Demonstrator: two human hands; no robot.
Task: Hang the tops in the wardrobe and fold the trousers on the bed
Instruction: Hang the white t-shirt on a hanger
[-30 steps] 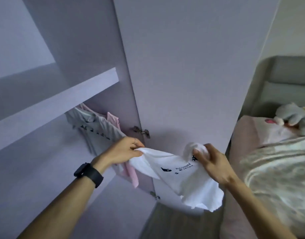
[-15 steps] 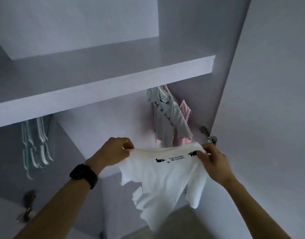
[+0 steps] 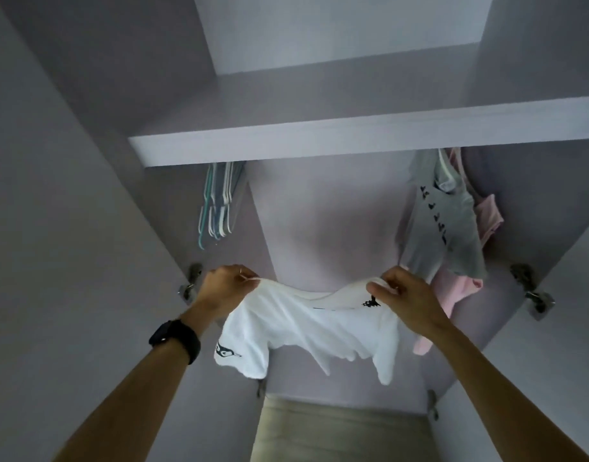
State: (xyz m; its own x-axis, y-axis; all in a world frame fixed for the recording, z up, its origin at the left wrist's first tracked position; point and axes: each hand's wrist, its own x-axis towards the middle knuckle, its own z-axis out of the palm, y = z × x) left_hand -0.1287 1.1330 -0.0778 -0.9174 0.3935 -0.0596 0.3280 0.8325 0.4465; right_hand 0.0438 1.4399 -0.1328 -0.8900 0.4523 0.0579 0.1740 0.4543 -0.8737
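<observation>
View change: the head camera has swung left, off the bed (now out of frame), and squares up on the open pale lilac laminate wardrobe (image 3: 319, 228). Its thick horizontal shelf (image 3: 353, 138) now runs across the whole upper frame. Both open doors flank the view.

Task's thing: the white cotton T-shirt with small black prints (image 3: 306, 331) is no longer bunched. It is stretched out flat and held up in the near mouth of the wardrobe, below the shelf, with the collar sagging in the middle and the hem and sleeves hanging free. No hanger shows in it.

Far right, under the shelf: a grey short-sleeved top with a black print (image 3: 443, 228) is already hung, with a pink garment (image 3: 453, 288) just beside it. The rail is hidden by the shelf.

Far left, under the shelf: a bunch of empty pale teal and white hangers (image 3: 216, 201), newly in full view, well apart from the hung tops.

Hands: they are wider apart than a second ago. The left hand (image 3: 226, 288) pinches the shirt's left shoulder edge, and the right hand (image 3: 409, 298) pinches the right shoulder edge between thumb and fingers. A black wristwatch (image 3: 176, 340) is on the left wrist.

Judgement: the shirt is opened out and oriented, ready for a hanger. The hanging step is under way but not done. Both hands are occupied, so one must let go to reach the empty hangers at left. Risk: the shirt collapses or slips once it is held from one shoulder only.
</observation>
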